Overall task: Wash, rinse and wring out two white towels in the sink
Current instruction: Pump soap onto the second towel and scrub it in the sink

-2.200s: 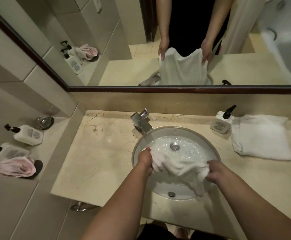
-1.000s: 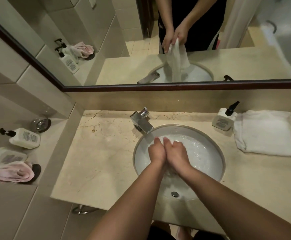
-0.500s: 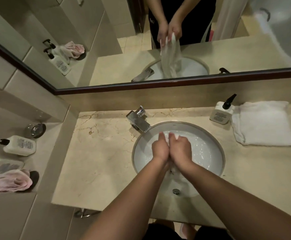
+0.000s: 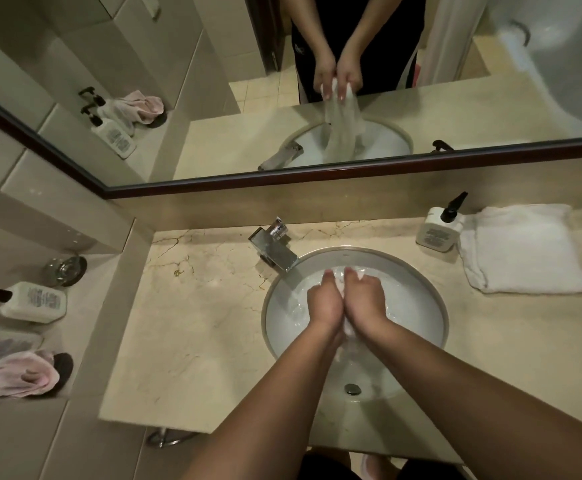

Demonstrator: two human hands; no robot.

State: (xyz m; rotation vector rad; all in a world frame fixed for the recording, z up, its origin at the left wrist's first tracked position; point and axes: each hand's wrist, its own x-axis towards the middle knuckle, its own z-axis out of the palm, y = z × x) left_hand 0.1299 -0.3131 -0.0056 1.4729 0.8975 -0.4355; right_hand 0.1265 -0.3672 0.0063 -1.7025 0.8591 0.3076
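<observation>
Over sink [image 4: 421, 289], hands [image 4: 346, 303] around towel [image 4: 348, 329]

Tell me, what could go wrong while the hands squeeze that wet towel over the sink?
1. Both hands, left hand and right hand, grip the wet towel above the sink; hard squeezing could splash water onto the counter.
2. Splashes might reach the folded towel lying dry-looking on the right.
3. The soap bottle stands near the basin; a swinging elbow or towel could probably knock it over.

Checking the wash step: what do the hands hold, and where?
Both hands, left and right, grip the wet towel by its bunched upper end, over the sink.
</observation>
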